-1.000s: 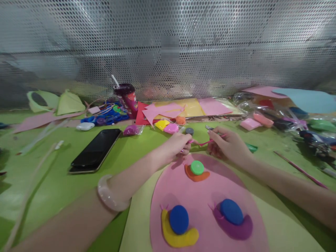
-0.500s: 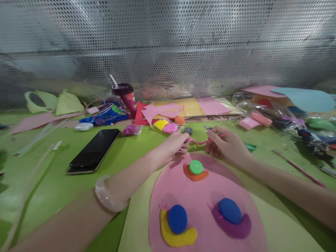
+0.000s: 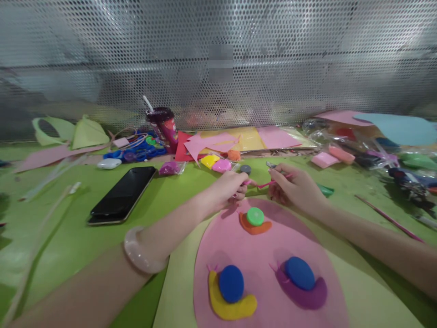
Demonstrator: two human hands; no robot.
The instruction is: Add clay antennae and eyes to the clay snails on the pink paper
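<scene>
Above the far edge of a pink paper oval (image 3: 262, 259), my left hand (image 3: 228, 187) pinches a small bit of pink clay (image 3: 247, 182) at its fingertips. My right hand (image 3: 295, 187) is closed around a thin pink modelling tool (image 3: 265, 185), its tip pointing left, close to the clay. Three clay snails lie on the oval: an orange one (image 3: 252, 228) with a green disc (image 3: 255, 216), a yellow one (image 3: 232, 310) with a blue disc (image 3: 231, 284), and a purple one (image 3: 303, 298) with another blue disc (image 3: 299, 273).
A phone (image 3: 123, 196) and a white cable (image 3: 37, 241) lie left. Behind are a drink cup (image 3: 164, 130), paper scraps (image 3: 218, 143) and wrapped clay (image 3: 169, 168). Pink clay blocks (image 3: 326, 159) and a thin pink stick (image 3: 389, 218) lie right. A perforated metal panel (image 3: 218, 100) closes the back.
Hardly anything differs. The view has shifted very slightly, and both hands keep the same place and grip.
</scene>
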